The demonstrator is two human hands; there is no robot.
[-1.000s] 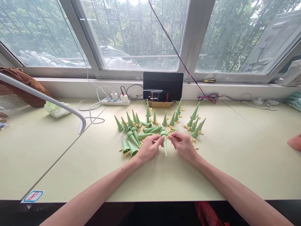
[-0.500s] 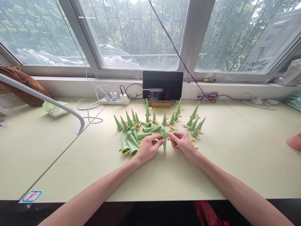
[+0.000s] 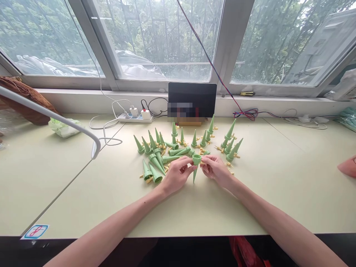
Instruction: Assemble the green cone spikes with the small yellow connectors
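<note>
A green plastic cone spike is held point-down between both hands above the pale green table, its round open top facing me. My left hand pinches its left side with fingers curled. My right hand is closed against its right side, fingertips at a small yellow fitting on the cone's neck. Behind the hands lies a spread of several more green cones, some upright, some lying flat, with small yellow fittings scattered among them.
A dark tablet leans against the window sill behind the cones. A white power strip with cables sits to its left. A white lamp arm crosses the left side. Another person's hand shows at the right edge.
The cone has tilted so that its open top now faces me, and both hands have shifted slightly around it. The cones on the table have not moved.
</note>
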